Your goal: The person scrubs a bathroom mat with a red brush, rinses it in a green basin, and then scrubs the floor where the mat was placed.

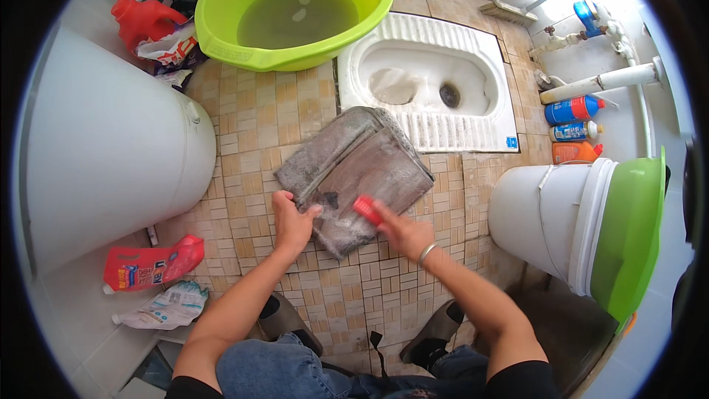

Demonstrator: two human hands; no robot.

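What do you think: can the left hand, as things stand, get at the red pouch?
Probably yes: only tiled floor shows between the left hand and the red pouch. However, the hand would have to leave the edge of the grey cloth.

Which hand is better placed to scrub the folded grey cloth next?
Probably the right hand: it already holds the red scrubber at the grey cloth, while the left hand has no visible tool and sits at the cloth's near left edge.
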